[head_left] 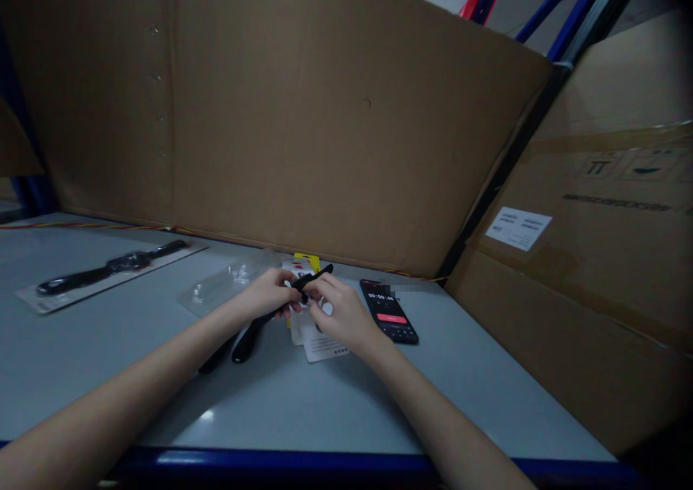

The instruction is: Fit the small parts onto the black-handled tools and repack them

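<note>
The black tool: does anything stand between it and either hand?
Nothing visible does. The left hand holds the tool directly, and the right hand has its fingertips at it, though their exact grip is too small to tell. The cards lie below; the phone lies off to the right.

Tally on one counter point(498, 389)

There were two hands point(271, 294) point(346, 313), one phone point(390, 309), one plastic shell point(216, 288), one labelled carton point(568, 281) and one cardboard panel point(325, 115). Black tools point(252, 337) and printed cards point(325, 344) numbered at least two each, though overlap blurred the count.
</note>
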A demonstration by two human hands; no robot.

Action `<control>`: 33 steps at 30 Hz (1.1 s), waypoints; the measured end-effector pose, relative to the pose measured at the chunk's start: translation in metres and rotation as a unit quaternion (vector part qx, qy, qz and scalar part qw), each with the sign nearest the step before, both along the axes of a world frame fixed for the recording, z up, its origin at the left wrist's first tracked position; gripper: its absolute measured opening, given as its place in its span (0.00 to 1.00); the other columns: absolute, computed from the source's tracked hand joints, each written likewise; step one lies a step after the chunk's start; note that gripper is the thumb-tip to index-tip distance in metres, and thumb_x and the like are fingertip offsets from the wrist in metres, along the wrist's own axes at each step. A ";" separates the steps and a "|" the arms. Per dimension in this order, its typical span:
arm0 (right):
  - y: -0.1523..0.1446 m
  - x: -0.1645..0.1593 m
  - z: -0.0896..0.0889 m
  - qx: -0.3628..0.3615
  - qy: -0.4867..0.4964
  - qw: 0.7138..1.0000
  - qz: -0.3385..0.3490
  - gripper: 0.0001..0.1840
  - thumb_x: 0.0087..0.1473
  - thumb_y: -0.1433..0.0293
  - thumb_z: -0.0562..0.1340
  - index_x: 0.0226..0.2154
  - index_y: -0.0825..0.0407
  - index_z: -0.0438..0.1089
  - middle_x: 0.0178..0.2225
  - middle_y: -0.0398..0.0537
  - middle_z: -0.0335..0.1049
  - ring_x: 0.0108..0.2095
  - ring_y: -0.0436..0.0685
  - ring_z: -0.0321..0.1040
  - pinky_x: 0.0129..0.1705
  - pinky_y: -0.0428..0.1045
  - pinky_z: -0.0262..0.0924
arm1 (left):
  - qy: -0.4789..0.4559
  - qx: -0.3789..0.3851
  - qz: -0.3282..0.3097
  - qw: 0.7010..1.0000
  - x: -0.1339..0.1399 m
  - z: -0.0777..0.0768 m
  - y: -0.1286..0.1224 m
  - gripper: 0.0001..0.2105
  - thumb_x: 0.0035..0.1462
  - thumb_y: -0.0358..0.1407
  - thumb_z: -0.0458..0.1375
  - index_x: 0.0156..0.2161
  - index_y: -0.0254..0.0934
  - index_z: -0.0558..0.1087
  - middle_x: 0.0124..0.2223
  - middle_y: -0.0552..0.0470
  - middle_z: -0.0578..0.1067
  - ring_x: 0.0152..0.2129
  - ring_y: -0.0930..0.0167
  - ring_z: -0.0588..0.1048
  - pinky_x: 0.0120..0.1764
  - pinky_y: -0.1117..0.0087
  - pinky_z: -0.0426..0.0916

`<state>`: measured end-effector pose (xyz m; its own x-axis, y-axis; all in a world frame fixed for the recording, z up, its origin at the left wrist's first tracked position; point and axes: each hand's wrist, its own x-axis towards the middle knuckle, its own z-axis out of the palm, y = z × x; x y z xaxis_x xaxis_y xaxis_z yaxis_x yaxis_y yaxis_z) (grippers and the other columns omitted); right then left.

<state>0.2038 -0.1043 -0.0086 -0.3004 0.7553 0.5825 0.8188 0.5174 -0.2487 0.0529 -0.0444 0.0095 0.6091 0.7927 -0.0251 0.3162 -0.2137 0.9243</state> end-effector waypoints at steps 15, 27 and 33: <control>-0.001 0.003 0.008 0.024 -0.193 0.980 -0.029 0.13 0.53 0.79 0.50 0.40 0.55 0.64 0.38 0.52 0.65 0.39 0.56 0.61 0.39 0.49 0.55 | 0.049 -0.069 0.016 0.996 -0.002 0.000 0.003 0.05 0.42 0.29 0.53 0.28 0.31 0.65 0.18 0.56 0.70 0.10 0.79 0.63 0.14 0.78 0.54; 0.029 0.069 -0.002 -0.168 -0.073 0.952 -0.246 0.06 0.45 0.75 0.57 0.27 0.52 0.69 0.28 0.46 0.70 0.32 0.51 0.65 0.30 0.43 0.51 | -0.069 -0.085 0.056 0.992 -0.005 0.002 0.008 0.07 0.43 0.32 0.56 0.31 0.32 0.66 0.20 0.57 0.69 0.11 0.81 0.62 0.14 0.78 0.53; 0.032 0.077 -0.008 -0.185 -0.079 0.940 -0.277 0.04 0.42 0.70 0.60 0.26 0.52 0.71 0.29 0.48 0.71 0.32 0.53 0.66 0.28 0.44 0.50 | -0.115 -0.098 0.073 0.986 -0.006 0.004 0.007 0.07 0.44 0.32 0.56 0.30 0.32 0.65 0.21 0.56 0.68 0.12 0.82 0.61 0.13 0.79 0.52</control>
